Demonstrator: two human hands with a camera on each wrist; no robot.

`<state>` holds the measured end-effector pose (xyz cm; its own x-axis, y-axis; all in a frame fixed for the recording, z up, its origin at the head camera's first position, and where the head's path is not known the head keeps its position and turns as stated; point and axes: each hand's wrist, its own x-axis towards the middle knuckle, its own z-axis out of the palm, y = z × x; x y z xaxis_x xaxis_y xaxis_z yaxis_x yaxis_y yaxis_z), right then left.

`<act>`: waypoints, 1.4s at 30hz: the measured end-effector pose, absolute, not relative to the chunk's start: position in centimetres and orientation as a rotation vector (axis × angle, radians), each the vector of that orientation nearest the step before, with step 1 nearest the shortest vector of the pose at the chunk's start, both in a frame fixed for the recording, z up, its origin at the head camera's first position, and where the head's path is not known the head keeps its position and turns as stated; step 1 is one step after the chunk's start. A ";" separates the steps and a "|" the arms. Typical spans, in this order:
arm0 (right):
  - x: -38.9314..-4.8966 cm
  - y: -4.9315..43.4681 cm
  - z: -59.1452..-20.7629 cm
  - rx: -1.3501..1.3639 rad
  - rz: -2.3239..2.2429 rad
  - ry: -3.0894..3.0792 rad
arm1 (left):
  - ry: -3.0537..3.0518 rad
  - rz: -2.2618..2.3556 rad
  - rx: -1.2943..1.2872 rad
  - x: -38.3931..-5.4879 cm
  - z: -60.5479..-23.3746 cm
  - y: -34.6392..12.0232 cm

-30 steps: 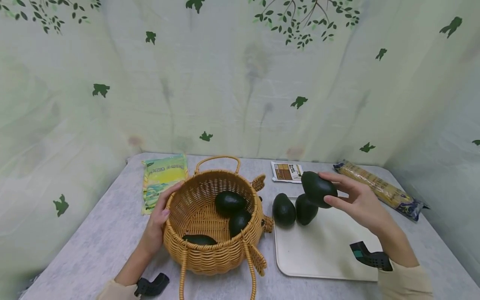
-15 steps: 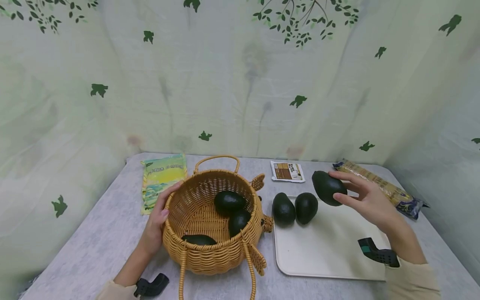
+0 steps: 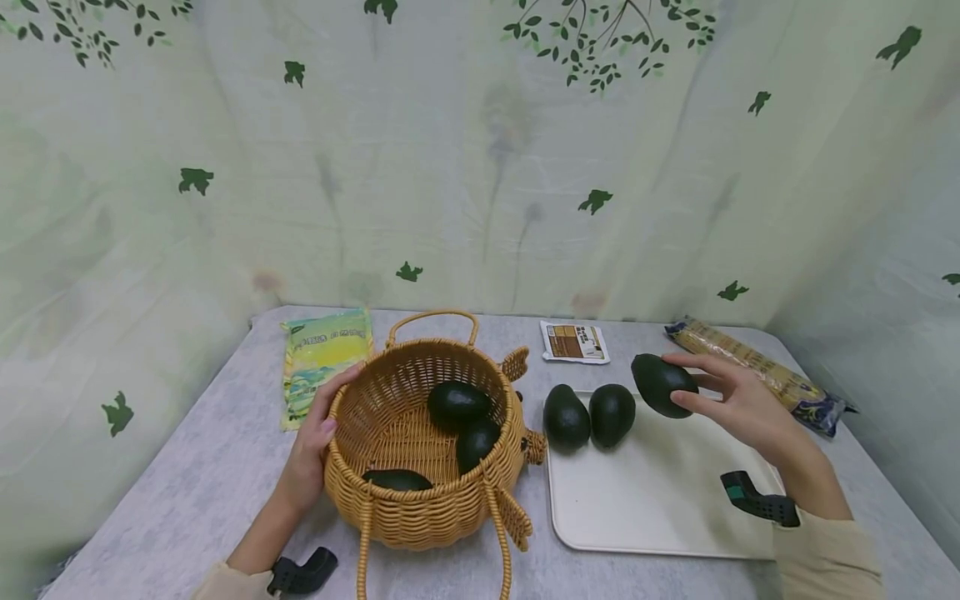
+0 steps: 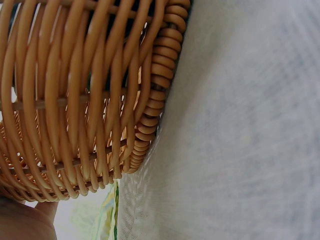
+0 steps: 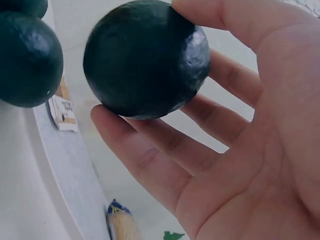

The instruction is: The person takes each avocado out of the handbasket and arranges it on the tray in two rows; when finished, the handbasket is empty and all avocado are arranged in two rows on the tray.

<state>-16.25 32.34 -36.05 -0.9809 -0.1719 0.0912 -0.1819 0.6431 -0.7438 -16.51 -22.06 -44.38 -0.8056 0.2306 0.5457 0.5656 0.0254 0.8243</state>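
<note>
My right hand (image 3: pixel 738 408) pinches a dark green avocado (image 3: pixel 663 386) between thumb and fingers, over the back part of a white tray (image 3: pixel 660 517). In the right wrist view the held avocado (image 5: pixel 145 60) shows its rounded end, thumb on one side and fingers on the other. Two more avocados (image 3: pixel 567 418) lie side by side at the tray's back left corner. My left hand (image 3: pixel 309 450) grips the left side of a wicker basket (image 3: pixel 427 521), thumb at its rim. Inside the basket lie three avocados (image 3: pixel 459 406), one partly hidden by the near wall.
A yellow-green packet (image 3: pixel 327 358) lies behind the basket's left side. Toward the back are a small white and brown packet (image 3: pixel 575 342) and, at right, a long bag of noodles (image 3: pixel 757 371). The basket's handles (image 3: pixel 435 314) stand up at back and stick out in front.
My right hand has carried the avocado rightward and slightly down, away from the two avocados on the tray. The left hand and basket stay in place.
</note>
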 end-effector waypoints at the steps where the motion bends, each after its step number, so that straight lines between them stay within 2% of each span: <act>1: -16.3 32.4 -36.1 0.301 1.285 -2.846 | -2.042 -1.854 -0.824 -16.5 -44.4 -22.1; 19: -16.9 33.5 -37.3 0.211 1.195 -2.964 | -2.077 -1.868 -0.777 -16.4 -44.2 -22.1; 42: -17.9 33.7 -39.5 0.356 1.075 -3.064 | -2.060 -1.864 -0.796 -16.4 -44.2 -22.1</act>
